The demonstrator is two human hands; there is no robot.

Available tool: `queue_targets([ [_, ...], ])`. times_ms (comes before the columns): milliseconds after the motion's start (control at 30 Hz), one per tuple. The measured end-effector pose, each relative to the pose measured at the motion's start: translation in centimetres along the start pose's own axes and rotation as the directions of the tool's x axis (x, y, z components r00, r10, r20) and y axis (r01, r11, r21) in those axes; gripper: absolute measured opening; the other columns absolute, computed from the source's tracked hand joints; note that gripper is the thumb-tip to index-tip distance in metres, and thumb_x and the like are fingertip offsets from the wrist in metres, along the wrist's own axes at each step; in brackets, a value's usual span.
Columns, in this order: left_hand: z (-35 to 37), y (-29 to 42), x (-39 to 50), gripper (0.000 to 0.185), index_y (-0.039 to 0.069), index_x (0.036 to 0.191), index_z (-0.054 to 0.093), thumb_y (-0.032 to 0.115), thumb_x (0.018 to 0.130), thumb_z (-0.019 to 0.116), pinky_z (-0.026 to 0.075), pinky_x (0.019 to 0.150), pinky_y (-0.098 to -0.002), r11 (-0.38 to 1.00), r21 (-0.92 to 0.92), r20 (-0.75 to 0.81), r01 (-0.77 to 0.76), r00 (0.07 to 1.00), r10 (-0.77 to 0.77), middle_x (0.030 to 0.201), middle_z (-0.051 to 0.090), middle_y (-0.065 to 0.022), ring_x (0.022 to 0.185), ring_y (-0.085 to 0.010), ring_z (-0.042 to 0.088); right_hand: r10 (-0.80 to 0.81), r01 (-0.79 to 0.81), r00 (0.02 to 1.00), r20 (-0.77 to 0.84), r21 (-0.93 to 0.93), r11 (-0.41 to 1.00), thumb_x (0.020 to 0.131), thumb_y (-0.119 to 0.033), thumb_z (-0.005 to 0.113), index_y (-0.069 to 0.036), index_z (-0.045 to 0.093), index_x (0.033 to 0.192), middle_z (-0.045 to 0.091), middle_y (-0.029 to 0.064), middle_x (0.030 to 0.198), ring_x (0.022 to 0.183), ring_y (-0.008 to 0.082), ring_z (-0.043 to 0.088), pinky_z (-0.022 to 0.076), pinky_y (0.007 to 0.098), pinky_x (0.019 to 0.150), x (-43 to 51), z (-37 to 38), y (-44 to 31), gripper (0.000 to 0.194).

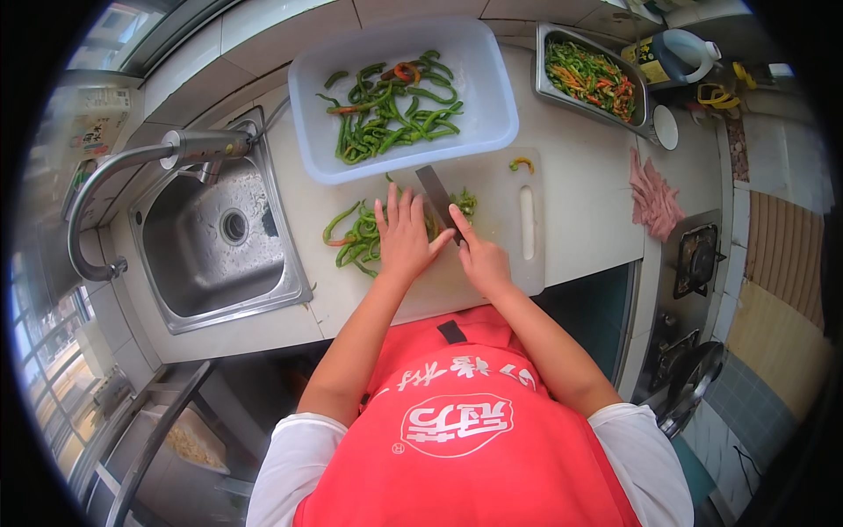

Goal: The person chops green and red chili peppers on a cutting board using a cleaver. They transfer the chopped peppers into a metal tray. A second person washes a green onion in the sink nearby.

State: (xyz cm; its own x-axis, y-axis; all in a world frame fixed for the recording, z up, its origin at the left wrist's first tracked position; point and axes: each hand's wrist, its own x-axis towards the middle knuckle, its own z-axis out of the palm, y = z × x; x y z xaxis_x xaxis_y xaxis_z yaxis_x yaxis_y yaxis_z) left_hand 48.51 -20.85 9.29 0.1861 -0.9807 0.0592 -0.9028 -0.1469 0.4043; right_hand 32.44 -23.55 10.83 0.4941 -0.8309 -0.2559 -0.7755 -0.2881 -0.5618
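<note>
My right hand point(484, 260) grips a kitchen knife point(437, 197), its index finger laid along the blade, above a white plastic cutting board point(497, 184). Close to the left of the blade, my left hand point(405, 234) rests with fingers spread over green peppers; what lies under the palm is hidden. Whole green peppers point(355, 237) are heaped left of that hand. Chopped green pieces point(465, 203) lie just right of the blade. A curled yellowish pepper point(521, 163) sits at the board's upper right. Behind the board, a white plastic tub point(309, 141) holds more green and reddish peppers point(395, 112).
A steel sink point(197, 277) with a faucet point(99, 155) is at left. At upper right stand a steel pan point(543, 66) of sliced peppers, a white cup point(665, 127) and a large jug point(681, 56). A pink cloth point(654, 194) lies near the gas stove point(678, 309).
</note>
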Motion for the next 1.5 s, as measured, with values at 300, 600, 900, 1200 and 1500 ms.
queue_targets([
  [300, -0.9, -3.6, 0.7, 0.087, -0.001, 0.138, 0.036, 0.030, 0.067, 0.075, 0.041, 0.096, -0.0403, 0.972, 0.032, 0.326, -0.233, 0.922, 0.210, 0.122, 0.049, -0.0166, 0.110, -0.0301, 0.049, 0.011, -0.009, 1.000, 0.023, -0.071, 0.997, 0.084, -0.008, 0.052, -0.036, 0.023, 0.147, 0.057, 0.0165, 0.061, 0.054, 0.0377, 0.057, 0.0451, 0.0490, 0.052, -1.3, -1.3, 1.1, 0.074],
  [600, -1.9, -1.1, 0.4, 0.063, 0.009, 0.125, 0.051, 0.022, 0.067, 0.073, 0.039, 0.099, -0.0443, 0.944, -0.009, 0.023, -0.329, 0.944, 0.329, 0.117, 0.055, -0.0096, 0.114, -0.0325, 0.050, 0.072, -0.072, 0.997, -0.004, -0.063, 0.995, 0.084, -0.010, 0.052, -0.036, 0.024, 0.146, 0.059, 0.0162, 0.061, 0.054, 0.0365, 0.059, 0.0476, 0.0491, 0.051, -2.5, -1.0, 0.6, 0.073],
  [900, 0.7, -1.5, -0.9, 0.033, 0.002, 0.106, 0.055, 0.017, 0.078, 0.063, 0.035, 0.100, -0.0456, 0.985, -0.163, -0.024, -0.063, 0.998, 0.059, 0.114, 0.056, -0.0121, 0.113, -0.0323, 0.051, 0.067, -0.067, 0.998, -0.004, -0.042, 0.997, 0.085, -0.010, 0.052, -0.036, 0.024, 0.146, 0.059, 0.0166, 0.062, 0.055, 0.0368, 0.059, 0.0469, 0.0489, 0.052, -2.7, -1.0, 0.7, 0.073],
  [1200, 4.0, -0.6, -1.6, 0.038, 0.007, 0.117, 0.057, 0.025, 0.084, 0.062, 0.029, 0.103, -0.0453, 0.999, 0.030, -0.149, -0.043, 0.988, 0.047, 0.113, 0.054, -0.0093, 0.119, -0.0263, 0.045, 0.111, -0.108, 0.993, 0.026, -0.082, 0.991, 0.084, -0.009, 0.052, -0.036, 0.024, 0.146, 0.059, 0.0156, 0.061, 0.055, 0.0365, 0.059, 0.0466, 0.0487, 0.051, -2.9, -1.6, 0.1, 0.074],
  [1500, 4.5, 0.8, -0.5, 0.016, 0.012, 0.086, 0.057, 0.024, 0.078, 0.064, 0.034, 0.094, -0.0428, 0.998, -0.018, -0.267, 0.057, 0.962, -0.060, 0.097, 0.056, -0.0067, 0.105, -0.0249, 0.052, 0.050, -0.049, 0.999, -0.001, -0.132, 0.990, 0.082, -0.009, 0.053, -0.036, 0.026, 0.146, 0.059, 0.0139, 0.060, 0.052, 0.0352, 0.059, 0.0477, 0.0478, 0.051, -3.5, -2.4, -0.7, 0.075],
])
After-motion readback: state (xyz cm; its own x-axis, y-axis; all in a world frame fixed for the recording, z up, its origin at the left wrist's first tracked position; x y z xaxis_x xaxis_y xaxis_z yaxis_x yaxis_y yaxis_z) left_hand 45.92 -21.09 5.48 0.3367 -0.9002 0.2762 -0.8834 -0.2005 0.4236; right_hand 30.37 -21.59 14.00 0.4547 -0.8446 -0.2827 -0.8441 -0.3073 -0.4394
